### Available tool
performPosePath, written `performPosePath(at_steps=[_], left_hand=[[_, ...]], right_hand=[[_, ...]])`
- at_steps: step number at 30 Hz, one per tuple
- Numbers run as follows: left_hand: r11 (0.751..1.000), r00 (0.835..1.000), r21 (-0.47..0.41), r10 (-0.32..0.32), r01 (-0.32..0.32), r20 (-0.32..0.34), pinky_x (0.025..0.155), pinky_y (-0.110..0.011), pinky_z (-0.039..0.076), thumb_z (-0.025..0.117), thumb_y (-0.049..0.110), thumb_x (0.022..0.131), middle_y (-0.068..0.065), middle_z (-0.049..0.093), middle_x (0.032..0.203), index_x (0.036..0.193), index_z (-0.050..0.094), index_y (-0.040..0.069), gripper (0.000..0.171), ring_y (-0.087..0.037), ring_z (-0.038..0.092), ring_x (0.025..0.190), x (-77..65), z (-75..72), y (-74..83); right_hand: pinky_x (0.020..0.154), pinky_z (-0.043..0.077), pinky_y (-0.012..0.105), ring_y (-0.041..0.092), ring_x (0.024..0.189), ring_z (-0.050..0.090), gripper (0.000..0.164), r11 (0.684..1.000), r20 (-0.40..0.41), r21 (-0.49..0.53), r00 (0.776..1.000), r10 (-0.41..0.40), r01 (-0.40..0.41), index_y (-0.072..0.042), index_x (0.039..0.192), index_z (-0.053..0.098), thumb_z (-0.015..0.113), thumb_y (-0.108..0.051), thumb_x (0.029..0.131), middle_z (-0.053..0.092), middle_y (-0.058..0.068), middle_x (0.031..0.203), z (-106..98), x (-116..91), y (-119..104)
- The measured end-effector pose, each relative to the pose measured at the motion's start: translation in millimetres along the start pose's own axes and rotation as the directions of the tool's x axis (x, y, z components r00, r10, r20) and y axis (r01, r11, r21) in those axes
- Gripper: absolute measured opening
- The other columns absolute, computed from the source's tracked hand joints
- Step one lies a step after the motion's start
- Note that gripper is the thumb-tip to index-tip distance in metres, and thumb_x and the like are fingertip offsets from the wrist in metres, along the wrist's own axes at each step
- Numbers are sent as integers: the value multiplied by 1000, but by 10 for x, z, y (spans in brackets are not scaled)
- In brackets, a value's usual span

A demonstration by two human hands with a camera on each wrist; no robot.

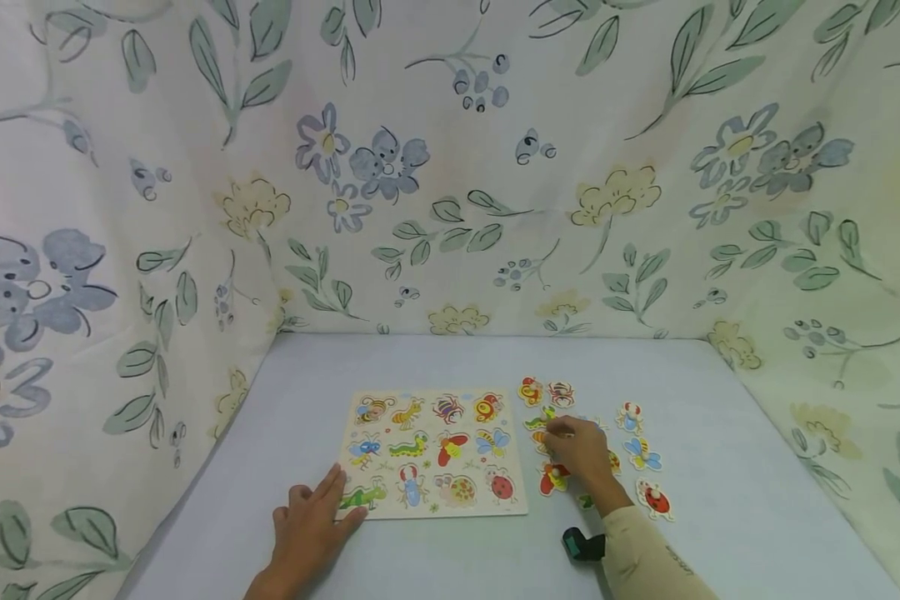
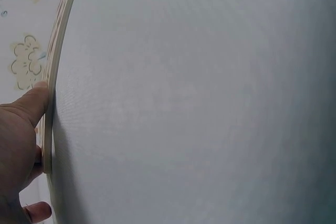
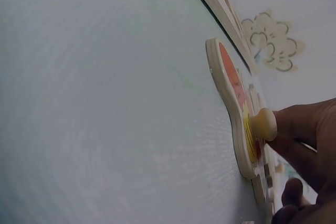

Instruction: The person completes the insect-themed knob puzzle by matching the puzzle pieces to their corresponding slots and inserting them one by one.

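A wooden peg puzzle board (image 1: 472,510) printed with insects lies flat on the white table. My left hand (image 1: 307,518) rests at its near left corner, fingers along the left side and thumb on the near edge. In the left wrist view the thumb (image 2: 35,100) presses the board's edge (image 2: 51,93). To the right of the board, my right hand (image 1: 583,457) reaches among loose knobbed pieces and pinches an orange striped insect piece (image 1: 539,439); its knob is hidden by the fingers. Just nearer lies a red-winged insect piece (image 1: 552,480), whose knob (image 3: 264,124) overlaps the fingertips in the right wrist view.
Further loose pieces lie around the right hand: a ladybug (image 1: 654,498), a blue-winged dragonfly (image 1: 642,455), a blue beetle (image 1: 630,417), a dark spider (image 1: 561,393) and a red-yellow bug (image 1: 530,391). A black device (image 1: 581,545) sits at the right wrist. Floral cloth (image 1: 450,250) surrounds the table.
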State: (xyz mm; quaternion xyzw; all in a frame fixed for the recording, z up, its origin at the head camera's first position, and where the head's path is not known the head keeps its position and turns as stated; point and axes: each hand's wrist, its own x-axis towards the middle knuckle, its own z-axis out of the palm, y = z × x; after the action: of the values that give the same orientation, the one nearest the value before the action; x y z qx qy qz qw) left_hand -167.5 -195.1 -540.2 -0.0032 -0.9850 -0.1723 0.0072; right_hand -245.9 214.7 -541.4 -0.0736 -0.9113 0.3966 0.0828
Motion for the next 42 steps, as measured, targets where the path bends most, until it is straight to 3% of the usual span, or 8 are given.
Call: performPosePath(at_steps=[14, 31, 37, 42], left_hand=[[1000, 1000, 4, -13, 13, 11, 74, -49, 29, 71, 56, 80, -10, 37, 151, 142, 46, 5, 84, -34, 39, 101, 13, 33, -7], [1000, 1000, 1, 5, -5, -6, 72, -47, 28, 69, 58, 80, -10, 38, 150, 141, 48, 4, 84, -33, 40, 100, -8, 14, -13], [1000, 1000, 10, 12, -11, -13, 71, -47, 28, 70, 57, 80, -10, 39, 149, 140, 49, 4, 83, -33, 40, 100, 0, 36, -17], [1000, 1000, 5, 1, -1, -9, 72, -47, 28, 70, 56, 80, -9, 39, 150, 141, 49, 5, 83, -33, 39, 101, 7, 45, -19]], right_hand=[[63, 43, 27, 20, 80, 56, 19, 1000, -7, 18, 1000, 21, -21, -10, 100, 75, 72, -22, 86, 70, 4, 98, -1, -2, -14], [61, 43, 31, 22, 82, 55, 17, 999, 1, 47, 1000, 8, -8, -14, 100, 75, 70, -23, 87, 70, 4, 102, 13, 6, -173], [65, 45, 33, 22, 82, 57, 16, 997, -31, 64, 999, -33, 35, -11, 98, 76, 73, -18, 85, 71, 4, 97, 53, 2, -260], [58, 44, 31, 21, 76, 55, 17, 995, -45, 64, 996, -73, 76, -10, 98, 76, 73, -18, 84, 71, 5, 96, 73, 32, -342]])
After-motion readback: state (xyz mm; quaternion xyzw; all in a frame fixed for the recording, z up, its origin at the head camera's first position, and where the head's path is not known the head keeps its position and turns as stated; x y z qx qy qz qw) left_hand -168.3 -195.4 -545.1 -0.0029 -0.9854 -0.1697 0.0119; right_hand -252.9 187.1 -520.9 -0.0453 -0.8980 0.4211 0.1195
